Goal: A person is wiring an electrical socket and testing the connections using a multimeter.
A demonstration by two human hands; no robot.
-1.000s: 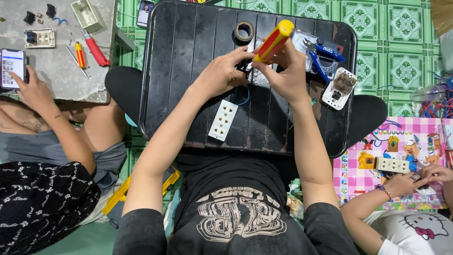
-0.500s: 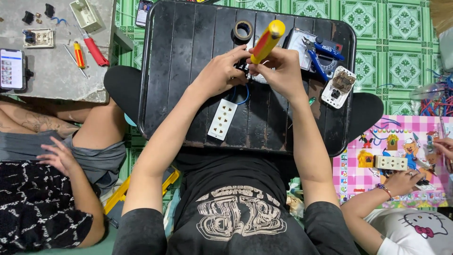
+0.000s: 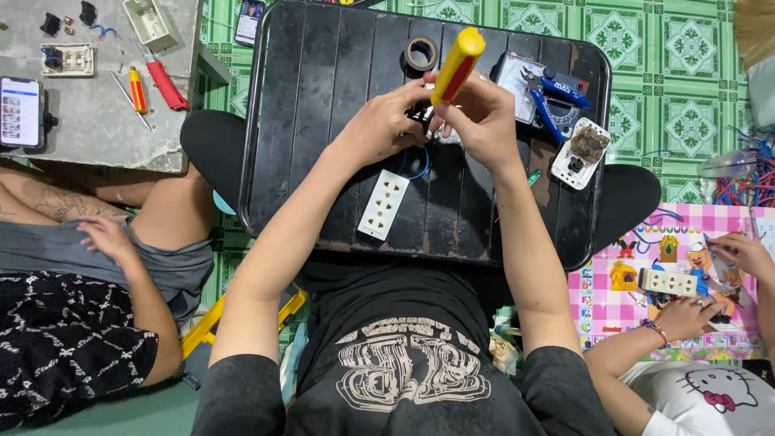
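Note:
My right hand [image 3: 484,121] grips a screwdriver with a yellow and red handle [image 3: 457,64], which points down between both hands. My left hand [image 3: 386,123] pinches a small dark electrical part with a blue wire [image 3: 420,165] hanging from it; the part itself is mostly hidden by my fingers. Both hands work above a black tray table [image 3: 323,97] on my lap. A white socket plate [image 3: 383,203] lies on the table just below my left hand.
On the table lie a roll of black tape [image 3: 421,54], blue-handled pliers [image 3: 549,101] and a white socket back [image 3: 580,152]. A person sits at my left beside a grey slab with a phone [image 3: 20,111] and red screwdrivers [image 3: 165,83]. Another person at right handles a white socket strip [image 3: 668,282].
The person at left has put the phone down on the grey slab and dropped the hand to the lap. My hands have stayed on the part, with the screwdriver handle tilting slightly.

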